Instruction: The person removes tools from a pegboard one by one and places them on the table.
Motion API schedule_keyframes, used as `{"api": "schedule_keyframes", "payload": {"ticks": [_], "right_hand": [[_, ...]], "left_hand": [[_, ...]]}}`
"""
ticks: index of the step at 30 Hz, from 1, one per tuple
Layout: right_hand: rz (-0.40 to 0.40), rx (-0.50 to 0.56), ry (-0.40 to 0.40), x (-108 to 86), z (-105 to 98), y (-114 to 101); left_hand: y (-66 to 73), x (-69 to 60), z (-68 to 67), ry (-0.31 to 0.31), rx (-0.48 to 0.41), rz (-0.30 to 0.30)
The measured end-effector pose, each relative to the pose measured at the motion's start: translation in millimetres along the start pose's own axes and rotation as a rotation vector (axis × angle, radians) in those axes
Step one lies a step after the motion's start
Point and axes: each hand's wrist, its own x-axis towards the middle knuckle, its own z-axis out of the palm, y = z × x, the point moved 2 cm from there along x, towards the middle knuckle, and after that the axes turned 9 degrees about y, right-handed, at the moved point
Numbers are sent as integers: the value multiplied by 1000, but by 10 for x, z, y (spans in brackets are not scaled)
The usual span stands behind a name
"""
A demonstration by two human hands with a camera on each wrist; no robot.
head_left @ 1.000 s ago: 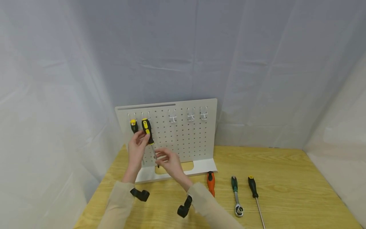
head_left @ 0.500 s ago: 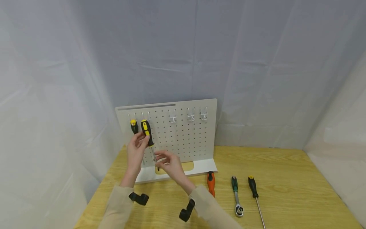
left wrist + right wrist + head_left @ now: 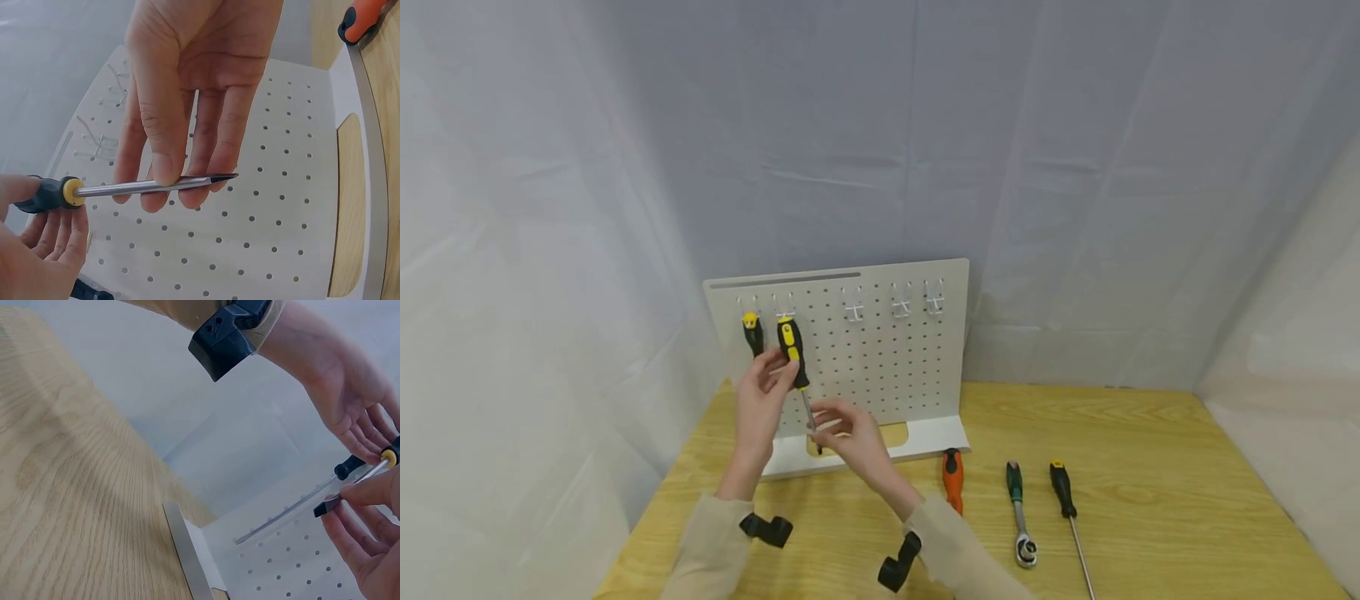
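A black-and-yellow screwdriver [image 3: 792, 350] is held tilted in front of the white pegboard [image 3: 865, 358], its handle up and tip down. My left hand [image 3: 760, 404] grips the handle between thumb and fingers. Lower down, my right hand [image 3: 853, 437] pinches the metal shaft near the tip; the left wrist view shows the thumb of my right hand [image 3: 200, 94] on the shaft [image 3: 125, 188]. The flat dark tip [image 3: 326, 505] sticks out past those fingers in the right wrist view. Just left of the held handle, a second screwdriver [image 3: 753, 333] hangs on the board.
Wire hooks [image 3: 853, 307] line the board's upper part, with two more hooks farther right. On the wooden table [image 3: 1150, 467] lie an orange-handled tool [image 3: 952, 479], a green-handled ratchet [image 3: 1021, 517] and a long black-handled screwdriver [image 3: 1063, 492]. Pale sheeting [image 3: 1075, 208] surrounds the table.
The held screwdriver has moved slightly down and to the right overall, its handle top now lower against the second hook. Both hands have shifted down with it, keeping their hold.
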Motion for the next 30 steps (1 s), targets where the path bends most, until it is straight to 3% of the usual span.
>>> {"api": "schedule_keyframes", "payload": {"ticks": [9, 23, 30], "right_hand": [[67, 15, 10, -157, -138, 34], [157, 86, 47, -403, -242, 53], [194, 123, 38, -526, -352, 96]], "left_hand": [[-38, -116, 130, -64, 22, -23], [-281, -254, 351, -142, 36, -62], [-373, -392, 487, -176, 66, -84]]}}
